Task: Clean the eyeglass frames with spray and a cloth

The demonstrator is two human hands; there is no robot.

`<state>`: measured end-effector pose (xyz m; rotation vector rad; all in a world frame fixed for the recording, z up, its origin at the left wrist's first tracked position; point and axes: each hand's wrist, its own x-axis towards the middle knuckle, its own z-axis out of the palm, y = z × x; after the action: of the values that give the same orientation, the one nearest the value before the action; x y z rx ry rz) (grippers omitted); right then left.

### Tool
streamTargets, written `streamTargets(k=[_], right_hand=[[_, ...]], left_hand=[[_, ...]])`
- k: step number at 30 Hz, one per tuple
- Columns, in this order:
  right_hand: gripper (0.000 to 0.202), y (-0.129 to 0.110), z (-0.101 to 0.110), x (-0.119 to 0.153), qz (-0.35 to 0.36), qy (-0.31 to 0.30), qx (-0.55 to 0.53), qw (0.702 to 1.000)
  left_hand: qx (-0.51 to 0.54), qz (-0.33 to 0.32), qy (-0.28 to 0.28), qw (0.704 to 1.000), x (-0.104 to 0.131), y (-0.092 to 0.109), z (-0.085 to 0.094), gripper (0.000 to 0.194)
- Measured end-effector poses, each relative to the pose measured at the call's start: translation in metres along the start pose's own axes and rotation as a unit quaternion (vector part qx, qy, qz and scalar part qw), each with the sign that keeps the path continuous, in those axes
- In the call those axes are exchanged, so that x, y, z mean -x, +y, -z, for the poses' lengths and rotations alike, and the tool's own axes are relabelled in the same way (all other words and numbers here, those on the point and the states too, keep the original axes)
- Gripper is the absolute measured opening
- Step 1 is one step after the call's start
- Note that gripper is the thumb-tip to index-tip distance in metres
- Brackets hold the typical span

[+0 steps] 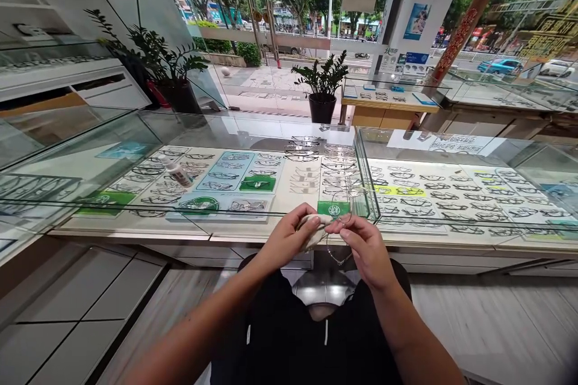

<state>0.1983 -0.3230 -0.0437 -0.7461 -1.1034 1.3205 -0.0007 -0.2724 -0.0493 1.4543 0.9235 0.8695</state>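
Pinching a pale cloth (315, 227), the left hand (295, 234) sits in the head view just in front of the near edge of the glass-topped worktop (253, 238), its thumb pressed over the folds. The right hand (368, 246) meets it from the other side, thumb and fingers drawn narrow on a thin wire-rimmed pair of glasses (339, 261), part of which hangs below the fingers; which part of the frame the cloth touches is too small to tell. The glasses are between the two hands, above the person's lap. Beyond them, a green card (333, 209) lies under the glass, among rows of spectacles (454, 195) laid out in the case. To the left, a white bottle (175, 169) stands on the worktop, near a green box (257, 183). A potted plant (322, 87) stands behind the worktop.
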Motion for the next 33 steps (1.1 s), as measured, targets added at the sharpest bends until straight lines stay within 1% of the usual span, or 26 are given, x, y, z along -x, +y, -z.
streamTargets(k=[3, 9, 15, 19, 21, 25, 27, 31, 33], right_hand=[[0.012, 0.001, -0.002, -0.001, 0.004, -0.008, 0.019, 1.000], [0.017, -0.001, -0.002, -0.001, 0.001, -0.007, 0.046, 0.999], [0.018, -0.001, 0.006, 0.000, -0.009, 0.014, 0.055, 0.998], [0.014, 0.000, 0.012, 0.000, -0.015, 0.027, 0.030, 0.999], [0.013, 0.001, 0.014, 0.000, -0.012, 0.044, 0.025, 0.999], [0.012, 0.001, 0.017, 0.000, -0.014, 0.090, 0.020, 0.996], [0.012, 0.000, 0.017, 0.002, -0.010, 0.075, 0.010, 0.997], [0.010, -0.003, 0.010, 0.006, -0.002, -0.003, 0.003, 1.000], [0.010, -0.002, 0.005, 0.006, -0.007, -0.026, 0.008, 1.000]], left_hand=[[-0.042, -0.007, -0.006, 0.999, 0.003, 0.004, -0.002, 0.035], [-0.118, -0.029, 0.019, 0.992, 0.007, 0.010, -0.003, 0.034], [-0.156, -0.061, 0.063, 0.984, 0.004, 0.005, -0.001, 0.038], [-0.158, -0.064, 0.073, 0.983, 0.003, -0.002, -0.001, 0.037], [-0.151, -0.075, 0.093, 0.981, 0.004, -0.004, -0.001, 0.036], [-0.150, -0.093, 0.168, 0.970, 0.006, -0.005, 0.002, 0.035], [-0.157, -0.093, 0.178, 0.967, 0.007, -0.003, 0.002, 0.034], [-0.165, -0.104, 0.159, 0.968, 0.007, 0.002, -0.004, 0.028], [-0.170, -0.108, 0.146, 0.968, 0.007, 0.004, -0.007, 0.027]])
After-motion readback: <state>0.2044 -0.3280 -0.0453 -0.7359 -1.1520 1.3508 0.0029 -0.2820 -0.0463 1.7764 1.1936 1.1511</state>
